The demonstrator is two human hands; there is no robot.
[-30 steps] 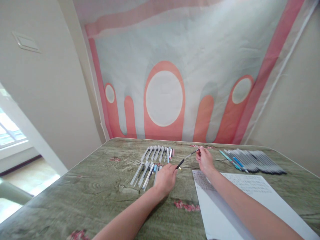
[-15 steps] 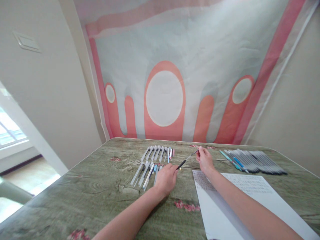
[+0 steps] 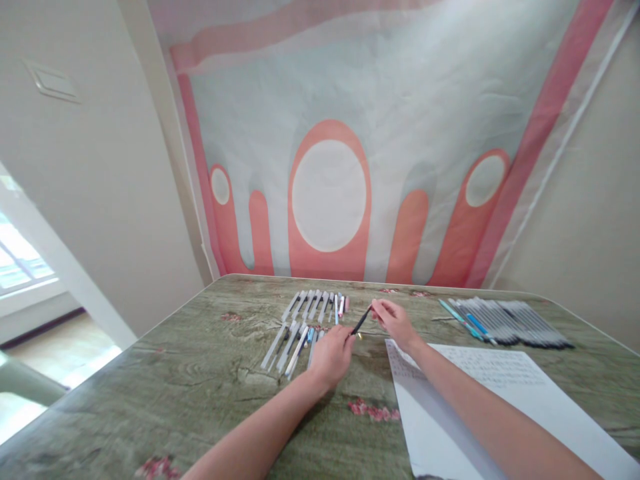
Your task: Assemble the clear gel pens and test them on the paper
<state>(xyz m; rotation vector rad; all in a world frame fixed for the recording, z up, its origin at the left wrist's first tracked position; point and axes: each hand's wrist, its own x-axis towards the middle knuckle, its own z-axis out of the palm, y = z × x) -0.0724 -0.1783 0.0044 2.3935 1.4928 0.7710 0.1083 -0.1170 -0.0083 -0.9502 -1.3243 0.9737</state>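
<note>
My left hand (image 3: 333,352) is closed around the lower end of a black pen part (image 3: 362,321), which slants up to the right. At its upper end, the fingertips of my right hand (image 3: 395,321) are pinched together on the thin pen refill, which they mostly hide. A small gold-coloured piece (image 3: 359,337) shows just below the black part. Left of my left hand, clear pen barrels and caps (image 3: 287,347) lie in a row, with another row of pen parts (image 3: 310,305) behind them.
Several grey refills (image 3: 510,321) lie side by side at the back right, with teal and blue pens at their left end. A sheet of paper with handwriting (image 3: 480,413) lies under my right forearm. The wood-patterned table (image 3: 200,373) meets a printed pink backdrop (image 3: 330,200).
My right hand has moved left and slightly down, close to the black part. The thin refill length that showed between the hands is now out of sight. My left hand has barely moved.
</note>
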